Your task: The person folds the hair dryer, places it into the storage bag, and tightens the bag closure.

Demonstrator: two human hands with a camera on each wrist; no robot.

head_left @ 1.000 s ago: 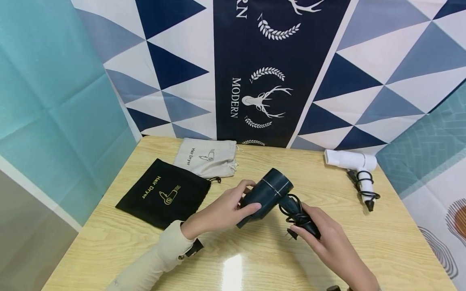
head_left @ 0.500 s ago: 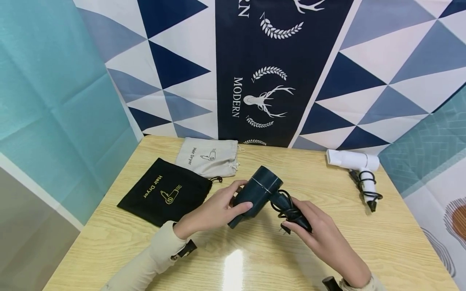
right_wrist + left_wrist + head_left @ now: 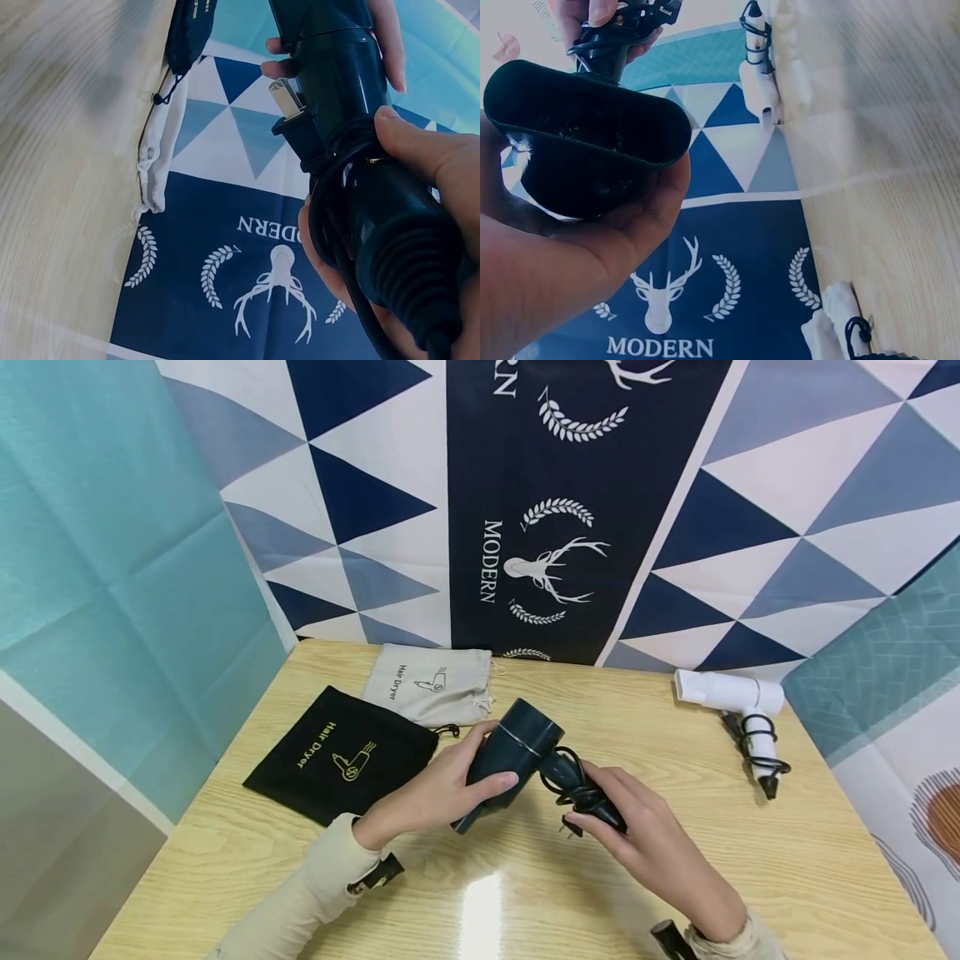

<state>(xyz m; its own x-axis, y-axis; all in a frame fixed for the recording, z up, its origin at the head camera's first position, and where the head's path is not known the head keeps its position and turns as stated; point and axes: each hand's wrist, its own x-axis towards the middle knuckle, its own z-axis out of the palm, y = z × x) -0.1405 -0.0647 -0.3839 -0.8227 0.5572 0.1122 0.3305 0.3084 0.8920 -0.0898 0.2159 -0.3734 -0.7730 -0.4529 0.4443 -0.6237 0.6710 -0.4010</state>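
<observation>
A dark navy hair dryer (image 3: 517, 739) is held tilted over the table between both hands. My left hand (image 3: 442, 785) grips its barrel near the flat nozzle, thumb across the near side. In the left wrist view the nozzle's wide mouth (image 3: 592, 120) faces the camera. My right hand (image 3: 645, 827) holds the handle, round which the black cord (image 3: 330, 202) is wound. The two-pin plug (image 3: 296, 124) sticks out beside the handle in the right wrist view. Left of the left hand lies a flat black drawstring bag (image 3: 345, 756) printed "Hair Dryer" in yellow.
Behind the black bag lies a light grey drawstring bag (image 3: 427, 683), partly covered by it. A white hair dryer (image 3: 727, 693) with its cord wrapped rests at the back right of the wooden table (image 3: 675, 735). A patterned cloth backdrop (image 3: 525, 510) rises along the rear edge.
Both hands have moved a little to the left, carrying the navy hair dryer along. The bags and the white hair dryer stay in place.
</observation>
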